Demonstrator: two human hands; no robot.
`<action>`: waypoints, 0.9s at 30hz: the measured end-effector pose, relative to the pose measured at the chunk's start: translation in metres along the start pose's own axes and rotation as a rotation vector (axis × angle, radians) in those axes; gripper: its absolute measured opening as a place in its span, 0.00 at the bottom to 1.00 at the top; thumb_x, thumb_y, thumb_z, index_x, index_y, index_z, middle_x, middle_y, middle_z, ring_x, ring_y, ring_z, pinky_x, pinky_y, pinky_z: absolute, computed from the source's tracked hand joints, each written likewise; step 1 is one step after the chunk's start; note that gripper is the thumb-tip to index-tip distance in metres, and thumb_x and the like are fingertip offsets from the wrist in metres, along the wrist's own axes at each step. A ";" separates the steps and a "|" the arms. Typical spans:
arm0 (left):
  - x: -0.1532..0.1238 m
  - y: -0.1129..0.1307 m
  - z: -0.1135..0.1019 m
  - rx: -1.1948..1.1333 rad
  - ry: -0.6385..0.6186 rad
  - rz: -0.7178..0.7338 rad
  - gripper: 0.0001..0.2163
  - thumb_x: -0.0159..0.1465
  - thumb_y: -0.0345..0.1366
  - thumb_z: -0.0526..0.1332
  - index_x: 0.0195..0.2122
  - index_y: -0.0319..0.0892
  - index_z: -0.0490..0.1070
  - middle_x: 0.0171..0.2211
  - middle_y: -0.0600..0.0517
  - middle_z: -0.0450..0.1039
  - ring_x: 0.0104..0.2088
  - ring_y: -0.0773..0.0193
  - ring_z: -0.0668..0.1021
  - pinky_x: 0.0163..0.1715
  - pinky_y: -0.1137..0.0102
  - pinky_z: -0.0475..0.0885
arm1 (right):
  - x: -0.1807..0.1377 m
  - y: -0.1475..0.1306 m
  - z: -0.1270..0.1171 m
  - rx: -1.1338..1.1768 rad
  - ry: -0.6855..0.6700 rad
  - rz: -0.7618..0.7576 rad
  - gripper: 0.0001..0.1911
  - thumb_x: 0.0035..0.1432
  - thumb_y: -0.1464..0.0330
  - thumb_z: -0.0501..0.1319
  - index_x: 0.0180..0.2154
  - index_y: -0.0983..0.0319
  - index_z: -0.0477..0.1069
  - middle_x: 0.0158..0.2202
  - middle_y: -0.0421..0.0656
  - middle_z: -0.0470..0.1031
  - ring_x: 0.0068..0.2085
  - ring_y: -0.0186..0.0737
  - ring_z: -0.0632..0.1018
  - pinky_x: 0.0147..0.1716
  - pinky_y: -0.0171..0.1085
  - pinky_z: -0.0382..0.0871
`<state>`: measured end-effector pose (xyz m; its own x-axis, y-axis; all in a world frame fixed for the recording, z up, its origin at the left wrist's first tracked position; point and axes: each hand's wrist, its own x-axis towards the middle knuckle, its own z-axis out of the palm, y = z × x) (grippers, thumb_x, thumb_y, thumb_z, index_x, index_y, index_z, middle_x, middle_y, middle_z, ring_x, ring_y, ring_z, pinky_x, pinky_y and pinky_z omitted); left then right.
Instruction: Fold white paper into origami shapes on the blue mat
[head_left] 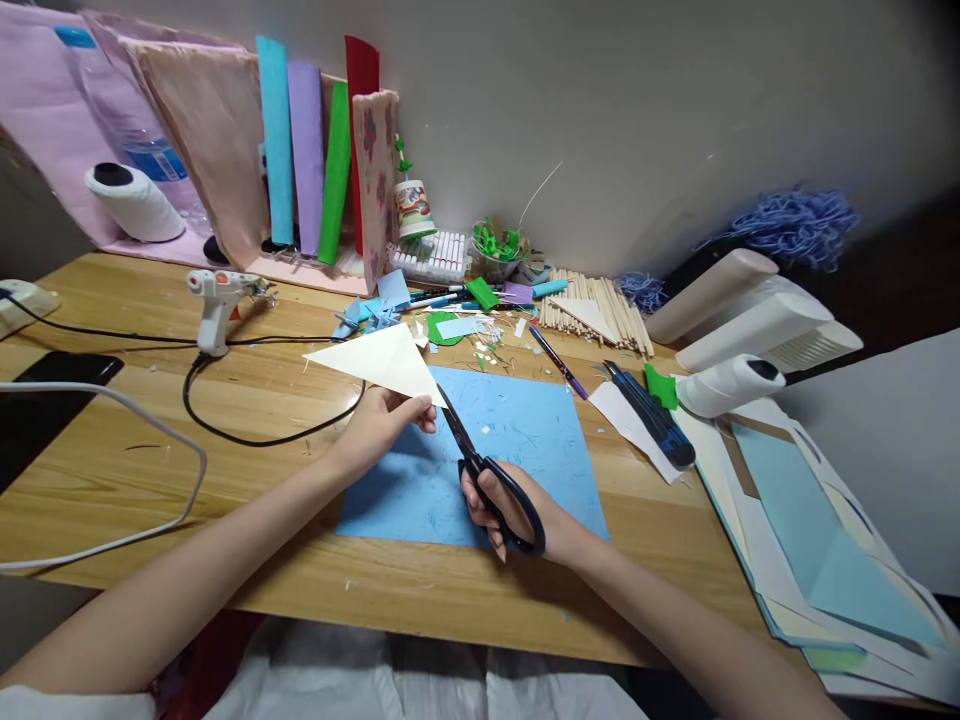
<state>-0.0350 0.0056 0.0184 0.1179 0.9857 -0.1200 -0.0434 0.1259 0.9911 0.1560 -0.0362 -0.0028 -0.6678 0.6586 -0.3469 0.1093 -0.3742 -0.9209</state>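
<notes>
— what're you holding rn?
— my left hand (384, 415)'s pinching a cream paper triangle (375, 358), most of it sticking out beyond that hand. right hand (514, 505)'s wrapped around black scissors (474, 462), blades (456, 425) up at the paper's edge. blue sheet (532, 420)'s under my right hand, btw.

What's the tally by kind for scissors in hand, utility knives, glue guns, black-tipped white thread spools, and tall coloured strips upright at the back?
Scissors in hand: 1
Utility knife: 1
Glue gun: 1
Thread spools: 2
Tall strips: 4 (blue, purple, green, red)
Total: 9
</notes>
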 end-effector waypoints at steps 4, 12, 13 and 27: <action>0.002 -0.003 -0.002 -0.030 -0.015 0.006 0.08 0.53 0.38 0.61 0.24 0.36 0.69 0.22 0.54 0.71 0.22 0.69 0.73 0.28 0.73 0.69 | 0.000 -0.002 0.001 0.001 0.041 0.032 0.25 0.51 0.46 0.50 0.27 0.62 0.57 0.17 0.31 0.55 0.13 0.24 0.60 0.09 0.25 0.59; 0.004 -0.002 -0.004 -0.049 -0.027 -0.009 0.15 0.57 0.43 0.56 0.23 0.35 0.69 0.21 0.52 0.70 0.19 0.70 0.70 0.24 0.73 0.66 | -0.001 -0.006 -0.002 -0.039 0.043 0.039 0.26 0.51 0.44 0.48 0.27 0.62 0.56 0.17 0.31 0.54 0.13 0.23 0.59 0.09 0.24 0.58; 0.003 -0.001 -0.004 -0.038 -0.012 -0.009 0.15 0.57 0.43 0.56 0.23 0.35 0.69 0.20 0.52 0.70 0.19 0.70 0.70 0.24 0.74 0.65 | -0.001 -0.007 -0.002 -0.048 0.029 0.026 0.26 0.51 0.44 0.47 0.27 0.62 0.56 0.16 0.31 0.53 0.13 0.23 0.59 0.09 0.24 0.58; -0.005 -0.001 0.003 0.185 -0.082 -0.048 0.17 0.57 0.44 0.57 0.18 0.37 0.68 0.16 0.54 0.67 0.17 0.71 0.65 0.22 0.74 0.61 | 0.005 0.000 0.001 0.063 -0.107 -0.081 0.32 0.52 0.42 0.39 0.32 0.64 0.60 0.19 0.33 0.56 0.18 0.27 0.63 0.23 0.35 0.71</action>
<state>-0.0324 0.0005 0.0186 0.1961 0.9658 -0.1696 0.1465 0.1422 0.9789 0.1515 -0.0335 -0.0040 -0.7474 0.6165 -0.2478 0.0075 -0.3652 -0.9309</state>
